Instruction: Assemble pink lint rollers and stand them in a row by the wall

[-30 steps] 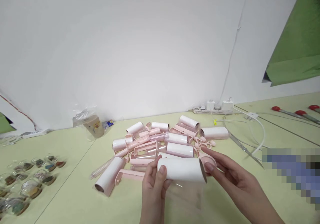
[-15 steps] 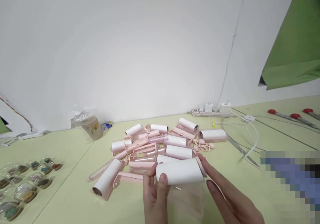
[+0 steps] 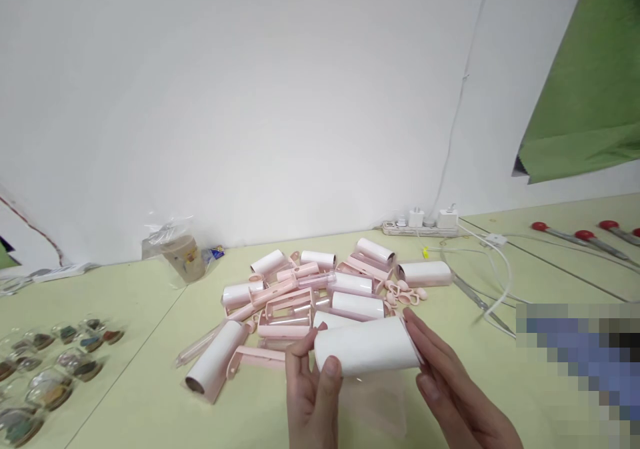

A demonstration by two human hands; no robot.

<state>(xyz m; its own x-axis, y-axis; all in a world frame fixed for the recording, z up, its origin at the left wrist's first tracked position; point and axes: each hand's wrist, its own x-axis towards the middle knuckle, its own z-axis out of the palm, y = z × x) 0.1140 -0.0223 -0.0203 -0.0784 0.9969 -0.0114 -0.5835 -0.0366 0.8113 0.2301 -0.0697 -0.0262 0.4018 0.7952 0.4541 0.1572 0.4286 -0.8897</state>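
Note:
A white lint roller roll (image 3: 367, 347) is held almost level above the table, close in front of me. My left hand (image 3: 315, 389) grips its left end, thumb in front and fingers behind. My right hand (image 3: 457, 389) has its fingertips at the right end, where a thin edge of the paper shows; whatever lies inside that end is hidden. Beneath the roll a clear plastic sleeve (image 3: 375, 402) rests on the table. Just beyond my hands spreads a pile of other white rolls (image 3: 215, 355) and pink plastic handles (image 3: 285, 329).
Glass domes (image 3: 50, 385) with small coloured contents stand at the left. A bagged cup (image 3: 183, 255) is by the wall. Pink loops (image 3: 400, 292) lie right of the pile. Behind are a power strip (image 3: 420, 227) and cables (image 3: 510, 269); red-ended tools (image 3: 583, 235) lie far right.
The roll's right end has shifted slightly right, and my right hand's fingers now sit closer around it. The pink edge seen there earlier is hardly visible. My left hand keeps its grip.

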